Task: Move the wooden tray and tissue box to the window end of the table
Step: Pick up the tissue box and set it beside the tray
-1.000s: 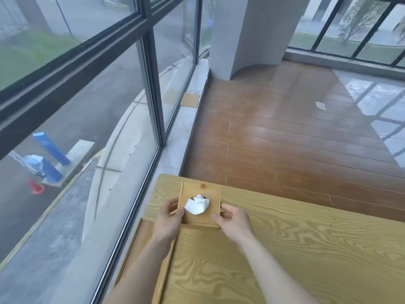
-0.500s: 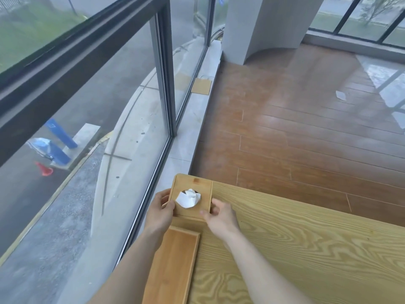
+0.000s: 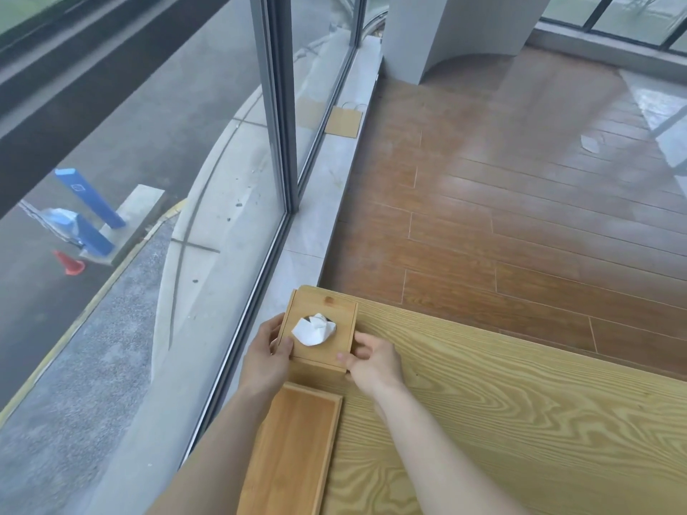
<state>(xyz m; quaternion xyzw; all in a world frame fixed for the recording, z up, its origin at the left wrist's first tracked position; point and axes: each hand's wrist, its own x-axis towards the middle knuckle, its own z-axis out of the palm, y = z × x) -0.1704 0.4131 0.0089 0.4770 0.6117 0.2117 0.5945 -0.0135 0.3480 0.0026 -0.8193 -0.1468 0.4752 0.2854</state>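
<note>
A square wooden tissue box (image 3: pixel 342 312) with a white tissue (image 3: pixel 314 330) poking from its top stands at the table's far left corner, beside the window. My left hand (image 3: pixel 265 358) grips its left side and my right hand (image 3: pixel 373 362) grips its right front corner. A long wooden tray (image 3: pixel 297 451) lies along the table's window edge just behind the box toward me, its far end close to the box. My left forearm hides part of the tray's left rim.
The light wooden table (image 3: pixel 502 421) stretches right and toward me. A floor-to-ceiling window (image 3: pixel 223 180) runs along the left, very near the table edge. Beyond the table lies brown plank floor (image 3: pixel 520 217) with a white column (image 3: pixel 446 27) at the back.
Both hands have carried the tissue box left, to the table's corner by the window, and set it beyond the tray's end. The camera has tilted downward.
</note>
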